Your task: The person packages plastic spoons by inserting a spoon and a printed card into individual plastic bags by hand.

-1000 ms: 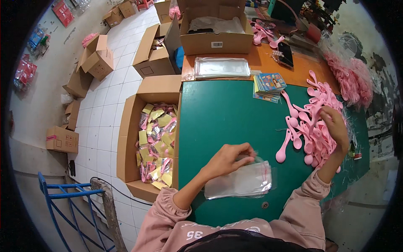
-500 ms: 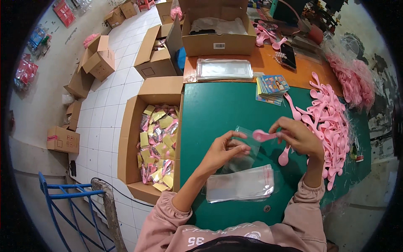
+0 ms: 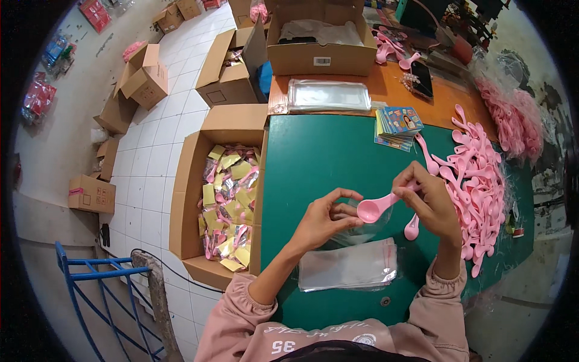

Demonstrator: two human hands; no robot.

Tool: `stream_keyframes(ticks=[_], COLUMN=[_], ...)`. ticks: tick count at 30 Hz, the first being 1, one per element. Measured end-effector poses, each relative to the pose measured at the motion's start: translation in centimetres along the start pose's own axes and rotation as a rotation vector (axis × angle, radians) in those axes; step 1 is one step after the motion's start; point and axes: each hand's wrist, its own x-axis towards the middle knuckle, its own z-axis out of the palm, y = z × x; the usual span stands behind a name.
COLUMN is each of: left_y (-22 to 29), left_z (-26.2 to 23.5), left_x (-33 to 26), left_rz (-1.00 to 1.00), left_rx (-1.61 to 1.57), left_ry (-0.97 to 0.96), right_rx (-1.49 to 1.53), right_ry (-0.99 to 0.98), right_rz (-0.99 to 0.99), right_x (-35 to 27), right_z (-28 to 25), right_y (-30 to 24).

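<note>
Between my hands is a pink spoon (image 3: pixel 370 210), its bowl toward my left hand and its handle gripped in the closed fingers of my right hand (image 3: pixel 429 202). My left hand (image 3: pixel 330 218) is curled around the edge of a clear plastic bag (image 3: pixel 350 237), which hangs below the spoon's bowl. Whether the bowl is in front of the bag or just inside its mouth I cannot tell. Just below lies a stack of clear bags (image 3: pixel 348 265) on the green tabletop (image 3: pixel 313 157). A single pink spoon (image 3: pixel 411 228) rests beside my right hand, left of a big heap of pink spoons (image 3: pixel 476 187).
A stack of printed cards (image 3: pixel 398 125) lies farther back on the table. Behind it are more clear bags (image 3: pixel 329 95), a phone (image 3: pixel 421 81) and an open carton (image 3: pixel 322 59). At left stands a carton (image 3: pixel 187 199) of packed spoons; a blue metal frame (image 3: pixel 105 271) is nearer.
My right hand has turned the spoon so its bowl faces up, and brought it lower and closer to my left hand. The bag has dropped from upright to below the bowl.
</note>
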Motion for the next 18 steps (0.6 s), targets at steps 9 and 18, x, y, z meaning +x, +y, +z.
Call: stream_keyframes(ticks=[9,18], left_y=[0.0,0.3], left_z=[0.3,-0.6], left_x=[-0.1,-0.6], left_rz=[0.032,0.017], left_rx=[-0.096,0.294], left_ry=[-0.053,-0.027], right_rx=[0.003,0.231], right_ry=[-0.146,-0.208], right_rz=[-0.107,-0.008], right_x=[0.2,0.3], right_z=[1.1,1.3], right_y=[0.8,0.3])
